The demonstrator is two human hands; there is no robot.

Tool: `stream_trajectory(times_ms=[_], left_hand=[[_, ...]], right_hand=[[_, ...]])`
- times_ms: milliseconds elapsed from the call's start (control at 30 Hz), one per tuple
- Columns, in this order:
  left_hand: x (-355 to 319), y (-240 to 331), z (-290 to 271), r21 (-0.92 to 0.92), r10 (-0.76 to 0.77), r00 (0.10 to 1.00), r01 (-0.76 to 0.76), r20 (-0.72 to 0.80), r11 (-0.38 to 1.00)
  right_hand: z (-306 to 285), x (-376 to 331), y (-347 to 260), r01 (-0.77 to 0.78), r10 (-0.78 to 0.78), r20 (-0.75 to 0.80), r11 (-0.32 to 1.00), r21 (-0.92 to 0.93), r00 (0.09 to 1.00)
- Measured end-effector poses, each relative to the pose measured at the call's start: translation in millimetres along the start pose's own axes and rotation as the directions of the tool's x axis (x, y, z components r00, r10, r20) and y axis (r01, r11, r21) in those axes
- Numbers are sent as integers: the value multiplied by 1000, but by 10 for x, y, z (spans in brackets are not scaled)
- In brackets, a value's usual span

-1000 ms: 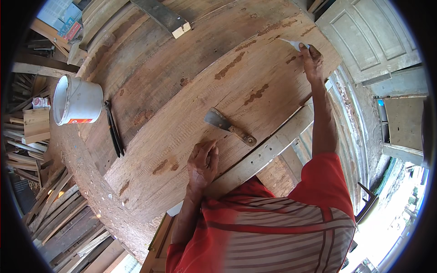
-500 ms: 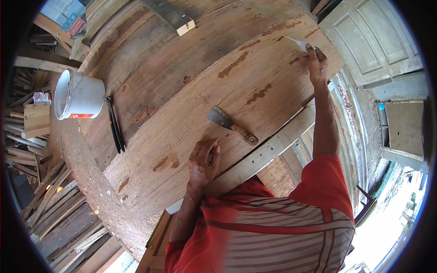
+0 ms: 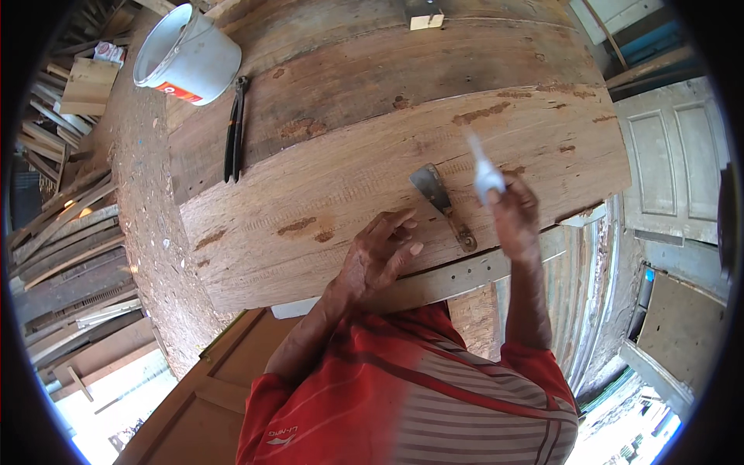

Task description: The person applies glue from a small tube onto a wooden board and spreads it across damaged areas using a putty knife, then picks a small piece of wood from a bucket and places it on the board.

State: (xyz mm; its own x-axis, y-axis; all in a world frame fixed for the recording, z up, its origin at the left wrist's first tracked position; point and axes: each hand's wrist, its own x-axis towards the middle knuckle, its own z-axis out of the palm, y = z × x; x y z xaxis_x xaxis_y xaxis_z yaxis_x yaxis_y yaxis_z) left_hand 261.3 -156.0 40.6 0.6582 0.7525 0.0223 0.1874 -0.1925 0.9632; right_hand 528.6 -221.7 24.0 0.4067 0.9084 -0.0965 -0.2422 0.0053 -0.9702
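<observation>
My right hand (image 3: 517,221) grips a small white bottle with a long pointed nozzle (image 3: 487,177), blurred by motion. The nozzle points away from me, above the wooden boards (image 3: 372,167). By the near edge of the boards is my left hand (image 3: 384,249), its fingers loosely bent, thumb apart, nothing in it. Between my hands lies a putty knife (image 3: 443,205), its metal blade toward the far side and its worn wooden handle toward me. Brown filler-like patches (image 3: 297,225) mark the board surface in several places.
At the far left stands a white bucket (image 3: 198,58) with a red-orange label, beside long black-handled pincers (image 3: 235,136). Stacked wood scraps (image 3: 74,240) fill the left side. A pale panelled door (image 3: 670,159) is on the right. A wooden block (image 3: 426,18) sits at the far edge.
My right hand has drawn the bottle back toward me from the far right of the board. My left hand's fingers have spread, and the whole view has turned.
</observation>
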Motion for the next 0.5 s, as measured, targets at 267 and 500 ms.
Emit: stream_trajectory(times_ms=[267,500], left_hand=[[-356,-24,-232,-324,-175,975,121,-141,938],[-699,-243,-504,20,40,930,-35,-365,999]], right_hand=[[1018,-351,256,82,28,476,974,-210,879],[1359,-316,2,389,5,598,756,-527,802]])
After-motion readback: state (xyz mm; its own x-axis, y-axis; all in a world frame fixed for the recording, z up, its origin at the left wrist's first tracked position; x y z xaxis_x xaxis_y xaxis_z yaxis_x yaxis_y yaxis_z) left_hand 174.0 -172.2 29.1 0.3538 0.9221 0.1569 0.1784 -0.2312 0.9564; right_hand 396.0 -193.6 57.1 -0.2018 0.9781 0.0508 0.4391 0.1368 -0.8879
